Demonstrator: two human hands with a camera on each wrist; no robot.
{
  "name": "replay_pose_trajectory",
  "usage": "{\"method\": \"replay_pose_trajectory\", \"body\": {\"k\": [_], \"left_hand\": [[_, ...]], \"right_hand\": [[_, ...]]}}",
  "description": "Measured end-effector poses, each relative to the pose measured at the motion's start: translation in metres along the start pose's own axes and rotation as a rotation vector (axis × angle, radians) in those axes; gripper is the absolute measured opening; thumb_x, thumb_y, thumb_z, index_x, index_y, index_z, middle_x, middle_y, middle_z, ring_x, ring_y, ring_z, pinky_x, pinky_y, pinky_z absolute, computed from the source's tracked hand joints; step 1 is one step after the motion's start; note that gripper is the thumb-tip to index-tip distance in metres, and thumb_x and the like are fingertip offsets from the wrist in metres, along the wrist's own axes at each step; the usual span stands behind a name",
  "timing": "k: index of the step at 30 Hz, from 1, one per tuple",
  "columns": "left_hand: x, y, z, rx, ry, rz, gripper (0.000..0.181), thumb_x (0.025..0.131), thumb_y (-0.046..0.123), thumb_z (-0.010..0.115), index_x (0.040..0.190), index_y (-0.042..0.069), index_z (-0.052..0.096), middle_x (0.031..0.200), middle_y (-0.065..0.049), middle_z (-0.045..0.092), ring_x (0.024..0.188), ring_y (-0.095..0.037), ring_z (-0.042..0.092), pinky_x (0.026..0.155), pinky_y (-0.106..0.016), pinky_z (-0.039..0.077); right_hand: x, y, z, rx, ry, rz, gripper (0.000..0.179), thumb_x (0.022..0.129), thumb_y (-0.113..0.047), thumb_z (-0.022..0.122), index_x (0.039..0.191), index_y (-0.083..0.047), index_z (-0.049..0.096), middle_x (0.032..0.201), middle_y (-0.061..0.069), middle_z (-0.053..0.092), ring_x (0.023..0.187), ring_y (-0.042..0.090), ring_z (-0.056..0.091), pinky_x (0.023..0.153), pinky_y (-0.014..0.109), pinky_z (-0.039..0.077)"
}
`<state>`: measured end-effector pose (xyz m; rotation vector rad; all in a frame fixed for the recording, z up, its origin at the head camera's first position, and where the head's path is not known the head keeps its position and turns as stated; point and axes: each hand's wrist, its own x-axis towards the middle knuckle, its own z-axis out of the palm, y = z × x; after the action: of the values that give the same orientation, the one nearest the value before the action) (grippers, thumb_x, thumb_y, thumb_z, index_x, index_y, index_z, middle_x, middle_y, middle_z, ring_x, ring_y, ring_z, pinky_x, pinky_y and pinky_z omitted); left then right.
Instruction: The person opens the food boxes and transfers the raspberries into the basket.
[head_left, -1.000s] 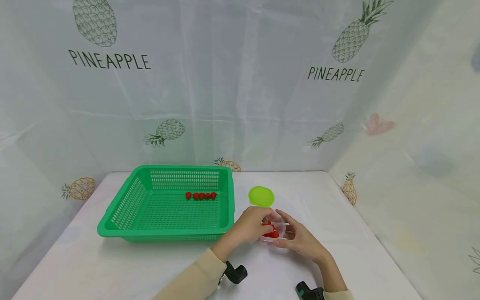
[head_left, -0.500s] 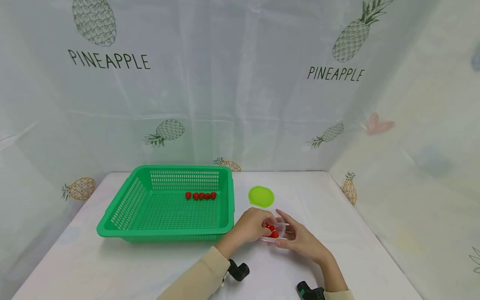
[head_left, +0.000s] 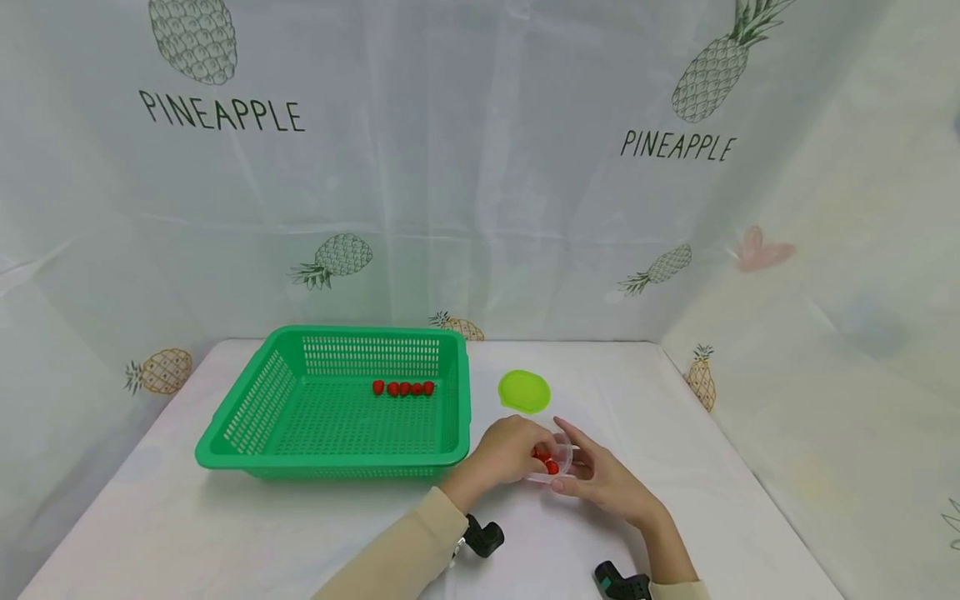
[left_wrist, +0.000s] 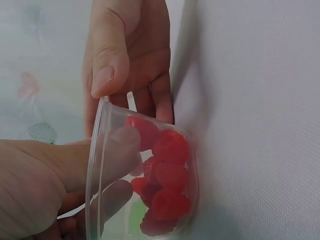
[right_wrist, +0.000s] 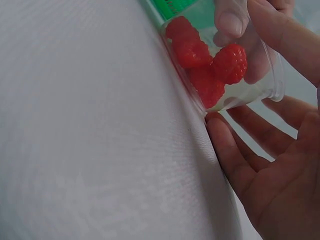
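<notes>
A clear plastic cup [head_left: 564, 457] with several red raspberries [left_wrist: 171, 175] in it stands on the white-covered table. My left hand [head_left: 512, 451] reaches over the rim from the left, its thumb and fingers inside among the fruit. Through the clear wall in the left wrist view, the thumb and fingertips are apart, right at the upper raspberries. My right hand [head_left: 609, 485] holds the cup from the right, thumb at the rim and fingers round the side. One raspberry [right_wrist: 230, 63] lies above the others, close to the left thumb, in the right wrist view.
A green mesh basket [head_left: 330, 461] stands to the left, with several raspberries [head_left: 405, 389] in a row on its floor. Behind the cup lies a bright green lid-like disc [head_left: 524, 392]. A pineapple-print curtain [head_left: 480, 167] hangs at the table's back.
My left forearm has shifted slightly right, and the left fingers have moved a little within the cup. The right hand keeps its hold. The head view has tilted slightly.
</notes>
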<state>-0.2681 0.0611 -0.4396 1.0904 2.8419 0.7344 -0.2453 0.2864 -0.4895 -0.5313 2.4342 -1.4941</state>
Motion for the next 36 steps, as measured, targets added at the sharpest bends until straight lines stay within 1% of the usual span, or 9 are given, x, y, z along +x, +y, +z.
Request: {"method": "replay_pose_trajectory", "body": {"k": [3, 6, 11, 14, 22, 25, 29, 32, 36], "left_hand": [[0.002, 0.000, 0.002, 0.026, -0.004, 0.000, 0.018, 0.090, 0.020, 0.087, 0.106, 0.026, 0.084, 0.084, 0.014, 0.073, 0.082, -0.003, 0.058, 0.075, -0.020, 0.046], [0.003, -0.001, 0.003, 0.046, -0.007, -0.002, 0.018, 0.089, 0.021, 0.088, 0.106, 0.027, 0.084, 0.082, 0.016, 0.072, 0.082, -0.003, 0.059, 0.075, -0.021, 0.046], [0.004, -0.001, 0.003, 0.054, -0.006, 0.001, 0.017, 0.088, 0.021, 0.089, 0.104, 0.025, 0.084, 0.081, 0.016, 0.073, 0.084, -0.004, 0.061, 0.075, -0.022, 0.046], [0.005, -0.001, 0.005, 0.061, -0.007, -0.004, 0.015, 0.088, 0.023, 0.089, 0.103, 0.025, 0.085, 0.080, 0.016, 0.072, 0.083, -0.005, 0.061, 0.075, -0.022, 0.046], [0.005, 0.000, 0.006, 0.072, -0.006, -0.020, 0.014, 0.089, 0.027, 0.088, 0.102, 0.025, 0.084, 0.079, 0.017, 0.071, 0.084, -0.005, 0.061, 0.076, -0.022, 0.047], [0.003, 0.000, 0.006, 0.048, 0.005, -0.030, 0.011, 0.090, 0.025, 0.087, 0.100, 0.024, 0.083, 0.079, 0.016, 0.071, 0.083, -0.006, 0.061, 0.076, -0.023, 0.047], [0.003, -0.002, 0.005, -0.026, 0.029, -0.059, 0.007, 0.092, 0.021, 0.085, 0.098, 0.022, 0.082, 0.085, 0.014, 0.073, 0.086, -0.008, 0.062, 0.078, -0.024, 0.050], [0.004, -0.004, 0.002, -0.097, 0.049, -0.075, 0.008, 0.093, 0.018, 0.084, 0.100, 0.019, 0.082, 0.090, 0.011, 0.075, 0.092, -0.009, 0.064, 0.081, -0.023, 0.052], [0.003, -0.003, -0.007, -0.163, 0.066, -0.090, 0.012, 0.093, 0.014, 0.084, 0.104, 0.017, 0.082, 0.092, 0.009, 0.075, 0.091, -0.008, 0.065, 0.078, -0.020, 0.052]], "right_hand": [[0.001, 0.000, -0.001, -0.001, -0.006, -0.016, 0.095, 0.096, -0.023, 0.081, 0.171, -0.018, 0.023, 0.162, 0.018, 0.044, 0.138, 0.037, 0.056, 0.103, 0.025, 0.052], [0.001, 0.000, -0.001, -0.005, -0.006, -0.019, 0.094, 0.096, -0.023, 0.082, 0.170, -0.021, 0.024, 0.162, 0.019, 0.044, 0.137, 0.037, 0.057, 0.101, 0.024, 0.052], [0.001, -0.003, -0.001, -0.011, 0.014, 0.006, 0.094, 0.095, -0.024, 0.083, 0.169, -0.027, 0.027, 0.162, 0.015, 0.046, 0.137, 0.034, 0.058, 0.101, 0.025, 0.053], [0.000, -0.003, -0.001, -0.002, 0.019, 0.016, 0.094, 0.094, -0.024, 0.083, 0.170, -0.027, 0.027, 0.163, 0.014, 0.046, 0.137, 0.035, 0.058, 0.102, 0.026, 0.053], [0.001, -0.002, -0.001, -0.001, 0.001, 0.003, 0.095, 0.095, -0.023, 0.082, 0.170, -0.019, 0.025, 0.164, 0.019, 0.043, 0.137, 0.038, 0.057, 0.102, 0.025, 0.052], [0.001, -0.002, 0.000, 0.003, -0.004, 0.005, 0.095, 0.095, -0.023, 0.082, 0.170, -0.019, 0.025, 0.163, 0.020, 0.043, 0.136, 0.038, 0.059, 0.100, 0.025, 0.053], [0.001, -0.002, 0.000, -0.001, -0.005, 0.007, 0.095, 0.095, -0.023, 0.083, 0.170, -0.018, 0.025, 0.162, 0.020, 0.045, 0.133, 0.038, 0.061, 0.099, 0.025, 0.054], [0.000, -0.002, 0.000, -0.015, 0.009, 0.011, 0.095, 0.094, -0.025, 0.083, 0.170, -0.019, 0.026, 0.161, 0.018, 0.046, 0.136, 0.037, 0.059, 0.102, 0.028, 0.054], [0.000, -0.001, 0.000, -0.025, 0.020, 0.018, 0.094, 0.094, -0.026, 0.084, 0.169, -0.019, 0.028, 0.162, 0.017, 0.045, 0.139, 0.037, 0.056, 0.108, 0.035, 0.053]]}}
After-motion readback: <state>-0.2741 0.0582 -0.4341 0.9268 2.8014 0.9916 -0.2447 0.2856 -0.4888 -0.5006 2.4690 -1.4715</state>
